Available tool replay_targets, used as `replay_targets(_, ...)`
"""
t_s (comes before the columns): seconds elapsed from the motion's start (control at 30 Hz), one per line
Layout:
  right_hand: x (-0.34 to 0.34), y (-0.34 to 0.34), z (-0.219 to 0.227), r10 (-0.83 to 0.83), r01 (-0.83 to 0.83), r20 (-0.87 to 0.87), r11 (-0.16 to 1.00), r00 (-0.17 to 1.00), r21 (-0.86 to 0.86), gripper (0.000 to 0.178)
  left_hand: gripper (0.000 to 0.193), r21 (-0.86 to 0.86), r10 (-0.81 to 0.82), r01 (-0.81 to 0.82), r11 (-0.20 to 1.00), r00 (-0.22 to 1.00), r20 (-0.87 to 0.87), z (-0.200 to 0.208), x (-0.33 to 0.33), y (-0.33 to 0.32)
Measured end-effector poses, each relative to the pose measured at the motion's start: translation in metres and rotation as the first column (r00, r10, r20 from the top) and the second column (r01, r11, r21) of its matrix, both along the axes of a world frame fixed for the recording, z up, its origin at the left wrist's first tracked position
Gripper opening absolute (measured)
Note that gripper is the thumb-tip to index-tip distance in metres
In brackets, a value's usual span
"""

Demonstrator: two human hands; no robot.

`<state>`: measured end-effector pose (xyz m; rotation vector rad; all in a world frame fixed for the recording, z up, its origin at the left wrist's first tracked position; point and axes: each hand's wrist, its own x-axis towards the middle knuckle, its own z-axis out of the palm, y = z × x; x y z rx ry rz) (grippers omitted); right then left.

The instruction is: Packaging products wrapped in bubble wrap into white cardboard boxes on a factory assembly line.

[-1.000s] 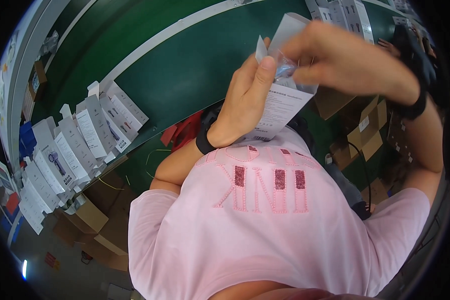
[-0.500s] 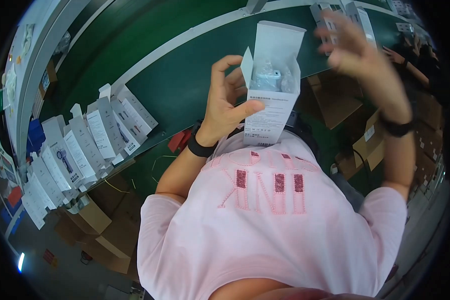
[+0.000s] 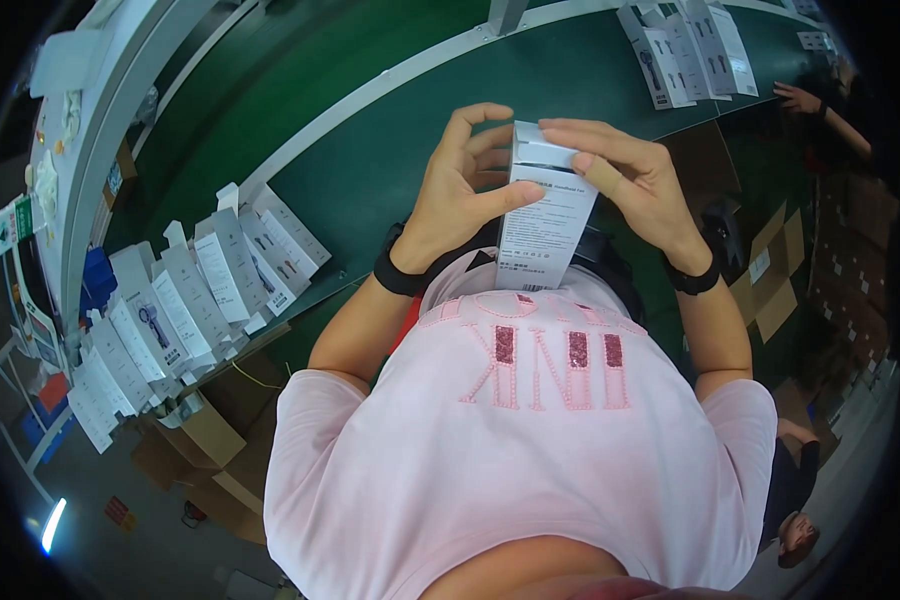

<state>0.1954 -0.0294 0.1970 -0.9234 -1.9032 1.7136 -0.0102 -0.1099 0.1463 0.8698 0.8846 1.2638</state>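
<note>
A white printed carton (image 3: 547, 235) stands upright before my body, slightly tilted, with its lid flap folded down over the top. Around its left side wraps my left hand (image 3: 465, 175), thumb across the front panel and fingers behind. My right hand (image 3: 635, 180) lies at the upper right of the carton, fingers on the lid and thumb at the top front edge. What lies inside the carton is hidden by the lid.
A row of white cartons (image 3: 205, 270), several with raised flaps, lines the green bench at the left. More white cartons (image 3: 690, 60) stand at the far right. Open brown boxes (image 3: 770, 275) sit below. Another person's hand (image 3: 798, 98) shows at the right.
My right hand has come down from the upper right onto the carton. The lid, which stood up with a plastic-wrapped light-blue item showing, is now folded over. My left hand keeps its hold.
</note>
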Motion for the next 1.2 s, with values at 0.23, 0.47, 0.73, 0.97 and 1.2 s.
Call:
replay_targets(0.23,0.035,0.012,0.016,-0.006,0.003,0.01,0.965,1.0,0.262,0.026,0.056,0.054,-0.164,0.167,0.985,0.985,-0.047,0.013,0.023,0.04)
replay_targets(0.47,0.086,0.009,0.022,-0.235,0.132,0.233,0.914,0.944,0.384,0.07,0.041,0.045,-0.255,0.253,0.966,0.967,0.025,0.012,0.079,0.075)
replay_targets(0.73,0.214,0.093,0.068,-0.802,0.642,-0.039,0.447,0.596,0.622,0.072,0.11,0.06,-0.028,0.044,0.997,0.968,-0.251,-0.001,0.155,0.142)
replay_targets(0.97,0.414,0.349,-0.101,-0.945,0.334,-0.077,0.035,0.316,0.942,0.074,0.128,-0.019,0.466,-0.615,0.788,0.616,-0.635,-0.147,0.142,0.297)
replay_targets(1.2,0.483,0.416,-0.213,-0.927,0.595,0.111,0.318,0.358,0.738,0.089,0.134,0.165,0.697,-0.83,0.533,0.32,-0.642,-0.181,0.092,0.367)
